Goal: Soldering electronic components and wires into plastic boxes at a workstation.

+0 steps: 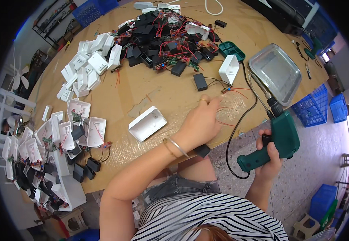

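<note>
My right hand point(268, 154) grips the handle of a green soldering gun point(285, 134), a finger at its black trigger. Its metal tip points away from me, by the near left edge of a metal tray point(258, 76). My left hand point(200, 120) rests on the table with its fingers curled down. Thin red wires point(226, 123) stick out beside those fingers; what they close on is hidden underneath. A black box point(201, 151) shows below my left wrist. Beyond the hand lie a black box point(200, 81) wired to a small circuit board point(226, 89) and an upright white plastic case point(229, 70).
An open white case point(147, 123) lies left of my hand. Black boxes with wired boards point(158, 40) heap at the back, beside piled white cases point(88, 64). More cases and boards point(42, 148) crowd the left. A green compartment dish point(231, 51) stands behind; the gun's black cord point(238, 120) loops across the table edge.
</note>
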{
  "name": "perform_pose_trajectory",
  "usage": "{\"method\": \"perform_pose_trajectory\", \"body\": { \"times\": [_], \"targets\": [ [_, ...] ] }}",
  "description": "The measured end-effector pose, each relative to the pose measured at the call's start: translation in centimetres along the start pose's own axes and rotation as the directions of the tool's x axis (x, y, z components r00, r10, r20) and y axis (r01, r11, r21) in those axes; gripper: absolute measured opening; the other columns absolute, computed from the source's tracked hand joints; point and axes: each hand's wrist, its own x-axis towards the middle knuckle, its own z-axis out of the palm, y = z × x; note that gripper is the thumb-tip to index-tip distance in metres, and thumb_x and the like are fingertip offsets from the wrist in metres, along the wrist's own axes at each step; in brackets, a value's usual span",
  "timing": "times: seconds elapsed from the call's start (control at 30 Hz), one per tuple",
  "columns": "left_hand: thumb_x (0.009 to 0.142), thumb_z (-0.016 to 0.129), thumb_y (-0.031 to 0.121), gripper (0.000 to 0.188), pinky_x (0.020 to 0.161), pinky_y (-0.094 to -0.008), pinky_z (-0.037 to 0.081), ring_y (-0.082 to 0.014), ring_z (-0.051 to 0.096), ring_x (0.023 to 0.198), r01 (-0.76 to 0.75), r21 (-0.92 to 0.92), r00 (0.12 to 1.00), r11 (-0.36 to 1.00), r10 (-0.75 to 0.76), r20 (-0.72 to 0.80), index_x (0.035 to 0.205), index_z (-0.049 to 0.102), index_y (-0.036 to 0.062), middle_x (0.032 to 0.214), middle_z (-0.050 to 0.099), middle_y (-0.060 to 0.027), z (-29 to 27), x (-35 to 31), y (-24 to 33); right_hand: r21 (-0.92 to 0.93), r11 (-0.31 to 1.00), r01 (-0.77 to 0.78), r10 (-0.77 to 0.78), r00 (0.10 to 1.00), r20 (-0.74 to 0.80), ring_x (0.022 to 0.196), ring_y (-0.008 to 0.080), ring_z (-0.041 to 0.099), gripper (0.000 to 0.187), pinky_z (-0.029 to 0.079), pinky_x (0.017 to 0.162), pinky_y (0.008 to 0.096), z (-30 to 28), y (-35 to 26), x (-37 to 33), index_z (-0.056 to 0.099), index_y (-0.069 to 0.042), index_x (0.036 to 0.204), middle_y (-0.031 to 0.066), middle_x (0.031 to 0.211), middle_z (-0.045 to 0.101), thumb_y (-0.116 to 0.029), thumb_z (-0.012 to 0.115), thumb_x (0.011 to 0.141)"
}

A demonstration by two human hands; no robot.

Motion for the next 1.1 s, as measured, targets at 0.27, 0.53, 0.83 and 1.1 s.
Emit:
{"method": "perform_pose_trajectory", "body": {
  "times": [0.27,0.53,0.83,1.1],
  "targets": [
    [0.082,0.062,0.007,0.024,0.074,-0.0224,0.048,-0.0126,0.060,0.087,0.409,-0.669,0.911,0.621,-0.325,0.255,0.099,0.047,-0.0013,0.095,0.060,-0.0078,-6.2,-5.2,1.2,0.014,0.993,-0.117,0.116,0.990,0.084,0.075,0.0161,0.053,0.046,0.044,0.067,0.0270,2.7,0.4,-1.5,0.042,0.003,0.120,0.0175,0.110,0.053,-0.011,0.055,0.079],
    [0.083,0.061,0.005,0.021,0.070,-0.0211,0.050,-0.0085,0.060,0.080,0.280,-0.878,0.927,0.388,-0.346,0.143,0.099,0.050,-0.0019,0.088,0.062,-0.0068,-9.0,-10.8,3.1,-0.203,0.956,-0.210,0.259,0.931,0.257,0.072,0.0151,0.056,0.040,0.046,0.068,0.0264,10.0,0.5,-3.2,0.044,0.000,0.113,0.0093,0.085,0.056,0.004,0.059,0.076],
    [0.082,0.061,0.005,0.013,0.068,-0.0208,0.047,-0.0078,0.058,0.078,0.364,-0.720,0.901,0.591,-0.419,0.112,0.092,0.063,-0.0025,0.081,0.062,-0.0040,-11.8,-14.0,1.3,-0.281,0.950,-0.138,0.247,0.881,0.402,0.075,0.0164,0.057,0.043,0.049,0.069,0.0275,13.6,1.0,-4.2,0.044,0.000,0.113,0.0116,0.087,0.057,0.007,0.059,0.073],
    [0.079,0.062,0.005,0.010,0.059,-0.0256,0.043,-0.0169,0.056,0.068,0.129,-0.256,0.964,0.958,-0.181,-0.193,0.088,0.064,0.0016,0.079,0.059,-0.0084,-13.5,-15.9,0.0,-0.347,0.916,-0.201,0.360,0.792,0.492,0.080,0.0168,0.058,0.048,0.050,0.072,0.0282,15.7,1.2,-4.9,0.044,-0.001,0.115,0.0108,0.090,0.056,0.010,0.060,0.071]
  ]
}}
